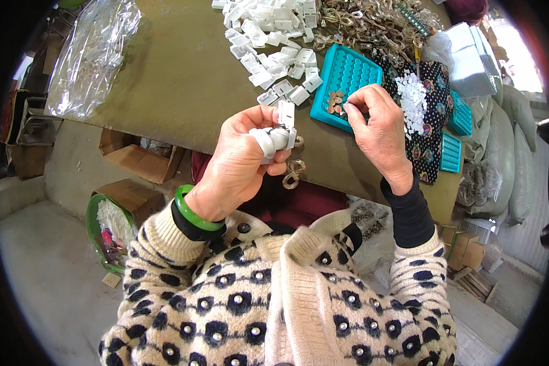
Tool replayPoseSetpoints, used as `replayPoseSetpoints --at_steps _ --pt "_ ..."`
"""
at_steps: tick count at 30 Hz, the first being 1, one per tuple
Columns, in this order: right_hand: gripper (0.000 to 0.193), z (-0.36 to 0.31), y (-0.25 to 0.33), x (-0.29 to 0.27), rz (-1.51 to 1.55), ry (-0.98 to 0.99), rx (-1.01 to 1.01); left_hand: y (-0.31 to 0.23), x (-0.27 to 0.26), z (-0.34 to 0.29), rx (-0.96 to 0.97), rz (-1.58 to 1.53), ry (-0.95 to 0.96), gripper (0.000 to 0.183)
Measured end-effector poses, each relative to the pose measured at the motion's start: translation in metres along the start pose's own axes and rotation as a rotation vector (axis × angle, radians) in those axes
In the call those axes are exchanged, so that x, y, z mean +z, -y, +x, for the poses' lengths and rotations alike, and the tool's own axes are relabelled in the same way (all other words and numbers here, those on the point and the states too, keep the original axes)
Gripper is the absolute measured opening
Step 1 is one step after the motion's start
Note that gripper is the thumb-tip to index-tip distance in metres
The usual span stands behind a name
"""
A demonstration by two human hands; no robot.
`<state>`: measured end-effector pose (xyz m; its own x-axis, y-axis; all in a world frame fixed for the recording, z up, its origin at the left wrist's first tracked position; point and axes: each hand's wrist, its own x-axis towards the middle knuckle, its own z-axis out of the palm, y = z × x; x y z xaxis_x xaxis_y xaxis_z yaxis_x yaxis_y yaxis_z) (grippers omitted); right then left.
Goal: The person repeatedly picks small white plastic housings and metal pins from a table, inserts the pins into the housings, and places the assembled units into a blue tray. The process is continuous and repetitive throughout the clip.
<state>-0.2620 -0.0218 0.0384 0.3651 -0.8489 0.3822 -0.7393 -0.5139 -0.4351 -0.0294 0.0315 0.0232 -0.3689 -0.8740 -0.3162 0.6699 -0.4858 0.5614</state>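
My left hand [241, 152] is closed around a small white plastic piece [286, 113], which stands upright between thumb and fingers. White wrapping covers one or more of that hand's fingers. Just below the piece, a shiny brownish loop [294, 174] shows at the table edge; whether it is joined to the piece I cannot tell. My right hand [379, 131] is over the near end of a teal ridged tray [324, 79], thumb and fingertips pinched together. Whatever is between them is too small to name. Several copper-coloured discs [334, 100] lie in the tray beside those fingertips.
White plastic pieces [271, 36] are heaped on the table [177, 61], with tangled brownish loops [372, 24] behind the tray. White chips [411, 100] lie on dark patterned cloth [433, 140]. Clear plastic bags [94, 55] cover the left. A green basket [94, 229] stands on the floor.
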Motion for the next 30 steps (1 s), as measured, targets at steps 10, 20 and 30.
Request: replayPoseSetpoints --at_steps 10,20,30 --pt "0.007 0.019 0.004 0.003 0.125 0.055 0.020 -0.001 -0.004 0.013 0.056 -0.002 0.060 0.013" --pt "0.008 0.022 -0.006 -0.003 -0.008 0.165 -0.137 -0.009 -0.005 0.017 0.092 0.046 -0.021 0.033" --pt "0.009 0.020 0.012 -0.003 0.150 0.010 -0.081 0.000 0.004 0.020 0.185 0.159 -0.090 0.034"
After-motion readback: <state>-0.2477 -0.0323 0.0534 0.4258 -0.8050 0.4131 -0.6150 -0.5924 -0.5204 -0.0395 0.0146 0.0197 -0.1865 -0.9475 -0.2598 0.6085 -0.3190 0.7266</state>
